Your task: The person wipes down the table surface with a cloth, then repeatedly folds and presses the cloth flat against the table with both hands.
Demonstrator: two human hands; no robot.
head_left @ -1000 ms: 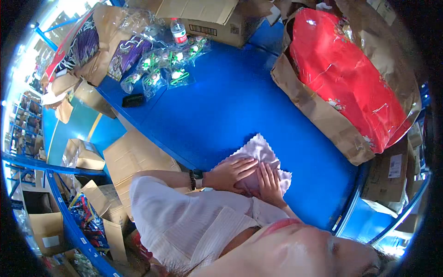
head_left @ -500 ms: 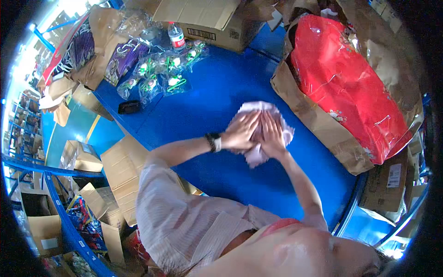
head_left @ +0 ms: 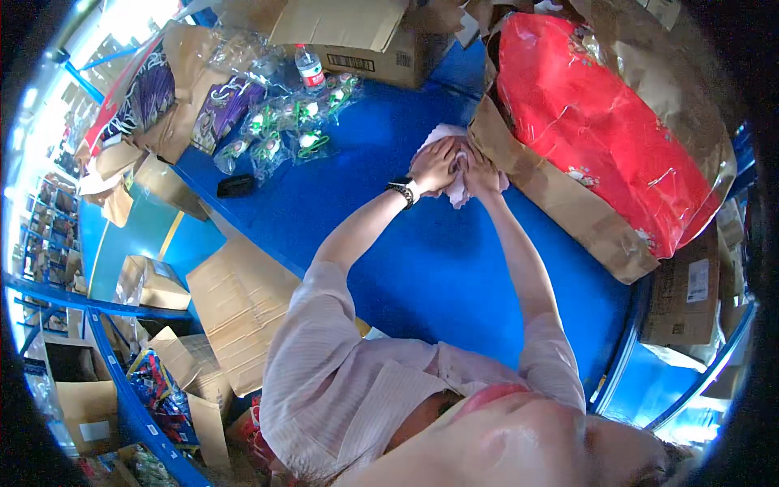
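Pink cloth (head_left: 458,193): rumpled, lying on the blue tabletop (head_left: 406,268) under both hands; it serves as the centre of the clock, with twelve at the top of the view
Left hand (head_left: 434,166): palm down on the cloth, coming in from eight o'clock, unclenched, fingers laid out towards one o'clock; a dark band (head_left: 399,190) circles the wrist
Right hand (head_left: 480,172): palm down on the cloth, coming in from five o'clock, also unclenched, just beside the left hand; whether either one pinches any fabric, I cannot tell
Brown paper (head_left: 552,199): from three to four o'clock, its edge just beside the right hand, folded loosely around a red bundle (head_left: 600,122)
Clear packets (head_left: 309,141): between nine and ten o'clock, green and white pieces inside
Bottle (head_left: 309,69): at ten o'clock, standing just beyond the packets, red label
Carton (head_left: 349,61): at eleven o'clock, barcode on its side
Black object (head_left: 235,186): at nine o'clock, near the tabletop's edge, too small to make out
Cardboard flap (head_left: 243,304): at eight o'clock, beyond that edge
Labelled box (head_left: 686,296): at four o'clock, past the brown paper
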